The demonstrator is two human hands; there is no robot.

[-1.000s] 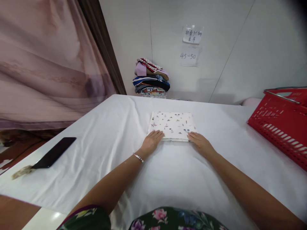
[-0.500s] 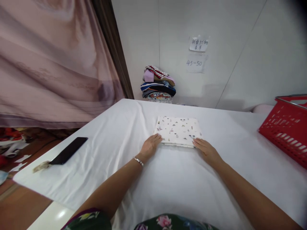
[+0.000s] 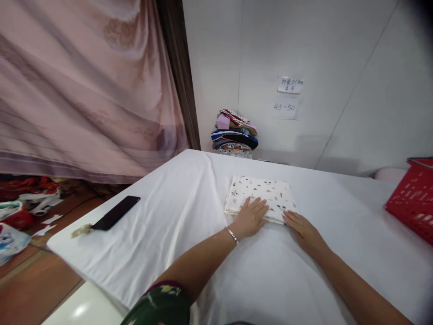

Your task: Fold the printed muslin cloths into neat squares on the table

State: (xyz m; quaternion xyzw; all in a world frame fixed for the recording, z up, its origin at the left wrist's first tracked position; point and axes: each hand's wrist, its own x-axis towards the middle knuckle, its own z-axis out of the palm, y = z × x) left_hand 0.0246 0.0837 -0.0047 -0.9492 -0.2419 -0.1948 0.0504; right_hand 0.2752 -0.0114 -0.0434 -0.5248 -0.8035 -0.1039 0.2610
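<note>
A folded white cloth [image 3: 259, 192] with a small scattered print lies flat on the white-covered table [image 3: 189, 189]. My left hand [image 3: 251, 217], with a silver bracelet at the wrist, rests flat on the cloth's near edge, fingers slightly spread. At the near right corner of the cloth, my right hand [image 3: 301, 228] touches it with its fingertips, the fingers stretched out. The underside of the cloth and both palms are hidden.
A dark phone [image 3: 117, 212] with a pale strap lies on the left of the table. Behind the far edge stands a stack of folded fabrics [image 3: 235, 133]. A red basket [image 3: 414, 201] is at the right; a pink curtain [image 3: 84, 90] hangs at the left.
My left hand has moved from the cloth's near left corner rightward onto its near edge. My right hand stays at the right corner. The view has shifted slightly left and up.
</note>
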